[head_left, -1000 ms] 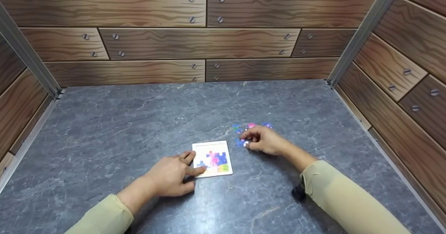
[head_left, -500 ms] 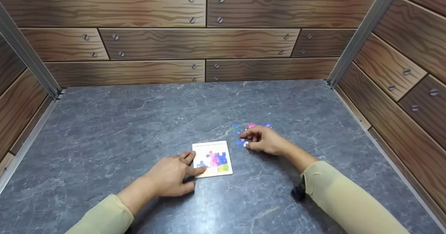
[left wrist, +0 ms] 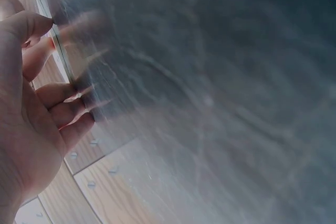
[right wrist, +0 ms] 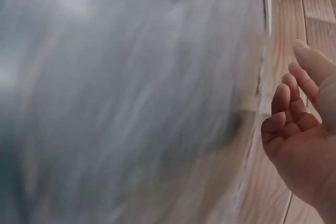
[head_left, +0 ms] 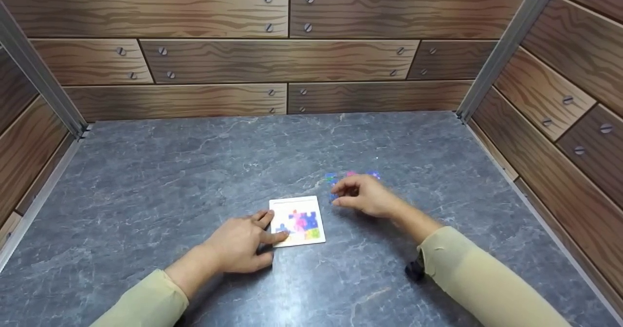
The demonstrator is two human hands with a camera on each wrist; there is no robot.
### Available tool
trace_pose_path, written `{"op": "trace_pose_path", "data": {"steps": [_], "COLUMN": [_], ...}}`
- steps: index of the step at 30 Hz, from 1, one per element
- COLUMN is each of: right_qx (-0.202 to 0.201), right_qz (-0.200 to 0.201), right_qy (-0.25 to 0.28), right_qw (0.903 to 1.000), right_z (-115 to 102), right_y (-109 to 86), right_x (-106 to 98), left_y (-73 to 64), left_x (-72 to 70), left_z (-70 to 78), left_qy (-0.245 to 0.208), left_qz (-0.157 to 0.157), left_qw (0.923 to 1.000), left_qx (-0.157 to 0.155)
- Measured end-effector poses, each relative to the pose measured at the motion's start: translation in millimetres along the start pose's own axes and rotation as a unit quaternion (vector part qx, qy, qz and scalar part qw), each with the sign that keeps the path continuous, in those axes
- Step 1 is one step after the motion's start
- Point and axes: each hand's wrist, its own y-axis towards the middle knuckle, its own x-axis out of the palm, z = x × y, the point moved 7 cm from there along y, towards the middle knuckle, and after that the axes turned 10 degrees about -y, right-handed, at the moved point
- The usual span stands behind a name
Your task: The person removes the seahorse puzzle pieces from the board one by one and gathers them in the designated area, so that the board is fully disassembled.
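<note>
In the head view, a small white-framed jigsaw puzzle board (head_left: 296,201) lies flat on the grey table, partly filled with pink, blue and green pieces. My left hand (head_left: 238,244) rests at its left side, with extended fingers touching the frame and one fingertip on the puzzle. To the right, my right hand (head_left: 367,196) is low over loose jigsaw pieces, its thumb and fingers bent. A blue puzzle piece (head_left: 333,197) shows between the parted fingertips, mostly covered by the hand; whether it is pinched is unclear. Both wrist views show the hands but no puzzle pieces.
Several more loose pieces lie just beyond my right hand, including a blue-green piece (head_left: 331,176), a pink piece (head_left: 351,174) and a blue piece (head_left: 374,174). Wood-patterned walls (head_left: 287,59) enclose the grey marbled table (head_left: 194,166).
My right hand has shifted slightly left, so its thumb and fingers now cover more of the nearest blue piece. My left hand and the puzzle board have stayed in place.
</note>
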Motion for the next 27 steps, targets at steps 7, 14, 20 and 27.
{"op": "trace_pose_path", "data": {"steps": [7, 14, 20, 27], "right_qx": [-0.058, -0.071, -0.061, -0.046], "right_qz": [-0.028, -0.056, -0.080, -0.097], "right_qy": [-0.019, -0.003, 0.000, -0.006], "right_qw": [0.9977, 0.9959, 0.9950, 0.9943], "right_z": [-35, -52, -56, -52], "right_y": [8.1, 17.2, 25.0, 28.8], "right_x": [23, 44, 56, 62], "left_y": [-0.4, 0.5, 0.5, 0.3], "left_x": [-1.3, 0.0, 0.3, -1.1], "left_z": [-0.5, -0.3, -0.3, -0.2], "left_qy": [0.001, 0.003, 0.009, 0.009], "left_qz": [0.000, -0.005, -0.001, -0.004], "left_qw": [1.0000, 0.9999, 0.9999, 0.9999], "left_qx": [-0.010, -0.012, -0.005, -0.008]}}
